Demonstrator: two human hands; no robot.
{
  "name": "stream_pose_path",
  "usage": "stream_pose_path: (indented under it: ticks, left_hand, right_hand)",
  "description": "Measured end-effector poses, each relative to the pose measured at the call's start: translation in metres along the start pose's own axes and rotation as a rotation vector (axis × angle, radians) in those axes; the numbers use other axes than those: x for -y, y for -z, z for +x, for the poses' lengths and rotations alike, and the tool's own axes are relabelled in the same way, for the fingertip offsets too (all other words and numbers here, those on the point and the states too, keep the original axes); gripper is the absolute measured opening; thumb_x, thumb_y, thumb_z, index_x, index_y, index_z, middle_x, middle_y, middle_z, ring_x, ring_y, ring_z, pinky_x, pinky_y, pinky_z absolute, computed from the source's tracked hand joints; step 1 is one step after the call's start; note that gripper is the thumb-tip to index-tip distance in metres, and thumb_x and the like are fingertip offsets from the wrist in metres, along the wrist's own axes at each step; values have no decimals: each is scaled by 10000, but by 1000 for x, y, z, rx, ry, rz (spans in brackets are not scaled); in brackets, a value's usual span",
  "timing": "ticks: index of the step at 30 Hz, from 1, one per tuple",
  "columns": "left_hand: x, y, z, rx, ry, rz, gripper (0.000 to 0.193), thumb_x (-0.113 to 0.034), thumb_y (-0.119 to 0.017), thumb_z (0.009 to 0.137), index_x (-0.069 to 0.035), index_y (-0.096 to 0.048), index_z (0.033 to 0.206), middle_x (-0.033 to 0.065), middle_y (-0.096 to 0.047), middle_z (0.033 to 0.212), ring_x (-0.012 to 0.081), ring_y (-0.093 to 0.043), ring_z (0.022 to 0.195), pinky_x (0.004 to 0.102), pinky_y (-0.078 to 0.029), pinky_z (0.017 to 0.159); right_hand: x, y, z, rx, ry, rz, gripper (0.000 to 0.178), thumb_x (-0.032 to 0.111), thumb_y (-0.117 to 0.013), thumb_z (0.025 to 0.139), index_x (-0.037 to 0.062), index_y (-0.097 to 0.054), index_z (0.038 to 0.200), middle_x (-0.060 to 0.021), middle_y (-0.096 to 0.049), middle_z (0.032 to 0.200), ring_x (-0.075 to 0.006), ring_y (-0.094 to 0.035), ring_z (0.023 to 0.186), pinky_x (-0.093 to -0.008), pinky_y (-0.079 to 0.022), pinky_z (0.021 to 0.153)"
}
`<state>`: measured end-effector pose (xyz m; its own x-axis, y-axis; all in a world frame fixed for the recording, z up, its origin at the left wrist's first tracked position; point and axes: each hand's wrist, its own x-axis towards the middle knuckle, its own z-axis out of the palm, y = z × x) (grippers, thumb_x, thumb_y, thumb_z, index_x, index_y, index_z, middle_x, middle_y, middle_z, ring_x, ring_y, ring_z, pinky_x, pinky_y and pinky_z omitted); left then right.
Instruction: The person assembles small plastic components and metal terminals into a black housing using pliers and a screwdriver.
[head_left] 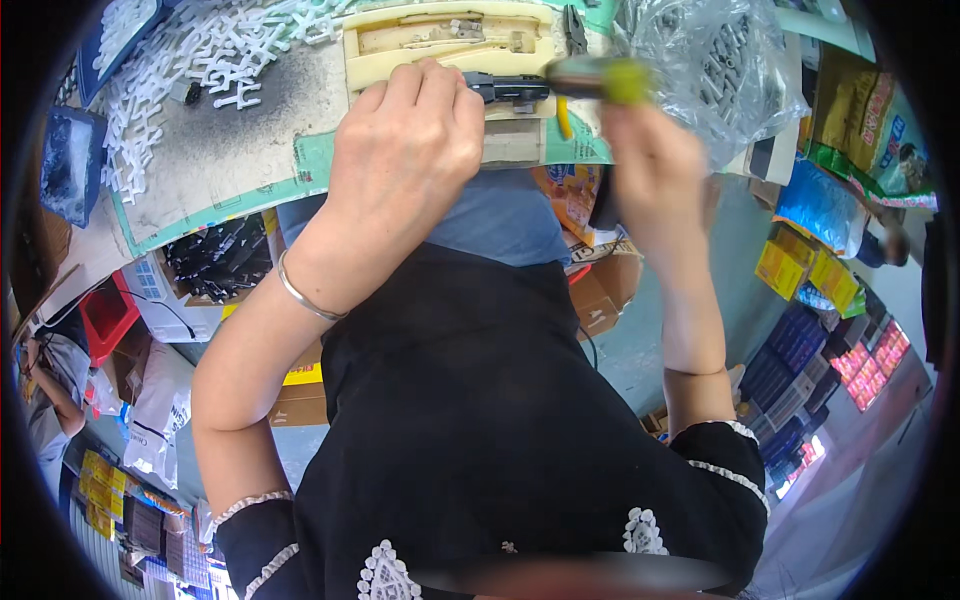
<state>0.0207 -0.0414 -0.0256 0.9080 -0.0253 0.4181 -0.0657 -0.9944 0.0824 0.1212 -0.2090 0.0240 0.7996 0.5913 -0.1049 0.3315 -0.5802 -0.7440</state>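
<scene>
My left hand (410,140) is closed, fingers curled, over one end of a narrow black part (515,88) that lies across a cream-coloured fixture block (375,68). What sits under its fingers is hidden. My right hand (652,165) grips a hammer (585,76), smeared by motion, with a dark head and a yellow-green section above the fist. The hammer's head is near the free right end of the black part; I cannot tell whether they touch. Pliers (575,30) with dark jaws lie behind the hammer, and a yellow handle (564,118) shows below it.
Many white plastic pieces (235,60) are heaped at the far left, near a blue tray (72,165). A clear plastic bag (700,75) of metal parts lies at the right. Below the worktable (215,185) is a box of black parts (222,262). Another person (55,400) appears far left.
</scene>
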Motion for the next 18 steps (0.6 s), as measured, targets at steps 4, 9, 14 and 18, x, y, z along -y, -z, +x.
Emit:
stream_pose_path:
  ticks: [4,9,14,18]
  left_hand:
    - [-3,-6,1,6,4,50,150,-52,-600,614,12,-614,749,118,-604,812,201,-590,757,273,-487,634]
    - [-5,-4,-5,-32,35,49,168,-35,-613,635,38,-628,786,148,-616,845,218,-596,771,282,-502,665]
    - [-4,-3,-4,-13,-1,40,128,-25,-624,703,55,-634,802,175,-618,853,232,-595,771,289,-507,678]
    - [-7,-10,-5,-62,-38,149,107,-23,-615,738,70,-634,789,192,-617,853,255,-605,784,301,-514,689]
  right_hand:
    - [-18,-8,8,29,203,-176,183,189,-547,909,23,-604,960,-177,-548,628,-373,-514,563,-373,-426,529]
    - [9,12,5,-26,203,-97,178,168,-553,911,19,-616,984,-152,-550,626,-226,-497,490,-322,-406,485]
    - [13,0,-3,-109,483,11,191,123,-576,881,19,-619,1036,-146,-626,753,-212,-608,587,-309,-478,547]
    - [-11,-16,1,51,341,-298,225,95,-600,849,9,-615,1056,-152,-662,884,-298,-639,700,-361,-508,612]
